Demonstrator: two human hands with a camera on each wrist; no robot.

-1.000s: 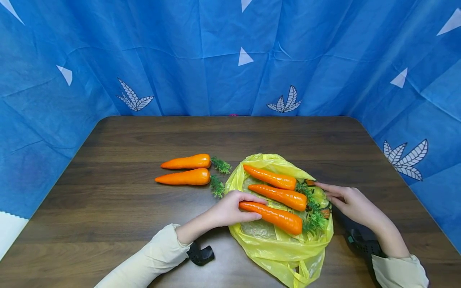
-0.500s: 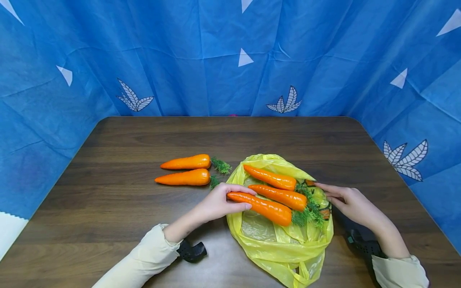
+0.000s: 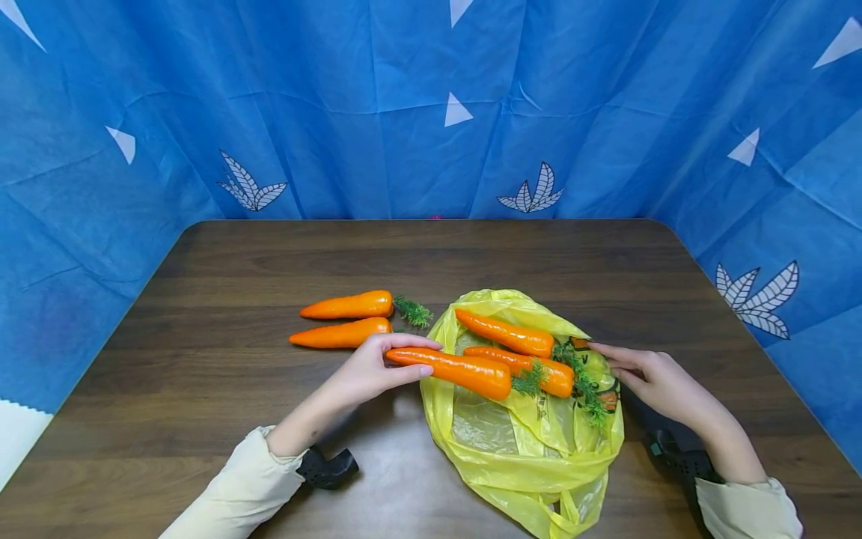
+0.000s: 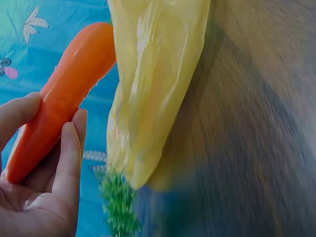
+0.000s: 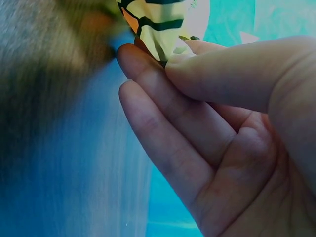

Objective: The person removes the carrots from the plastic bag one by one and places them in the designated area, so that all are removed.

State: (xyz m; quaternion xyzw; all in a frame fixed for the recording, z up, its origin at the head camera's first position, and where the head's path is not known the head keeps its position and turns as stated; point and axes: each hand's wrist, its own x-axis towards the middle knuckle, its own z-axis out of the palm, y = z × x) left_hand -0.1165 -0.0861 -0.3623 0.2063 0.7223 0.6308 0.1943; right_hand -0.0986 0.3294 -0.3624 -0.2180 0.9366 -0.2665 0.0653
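My left hand [image 3: 377, 367] grips an orange carrot [image 3: 465, 372] near its thin tip, thumb on one side and fingers on the other. The carrot's thick end and green top reach over the yellow plastic bag [image 3: 498, 468], partly covering another carrot [image 3: 560, 380]. Behind that one lies one more carrot [image 3: 505, 333]; I cannot tell whether these two are inside the bag or on top. At the bag's right edge, my right hand [image 3: 663, 385] pinches the plastic. In the right wrist view, the printed bag corner [image 5: 160, 24] sits between thumb and fingers.
Two carrots with green tops lie side by side left of the bag: a far carrot [image 3: 350, 305] and a near carrot [image 3: 337, 335], whose leaves my left hand mostly hides. The brown wooden table [image 3: 222, 389] ends at a blue curtain [image 3: 404, 135].
My left hand has drawn the gripped carrot leftward and away from me, from the bag's near part toward the bag's left rim. My right hand has stayed at the bag's right edge.
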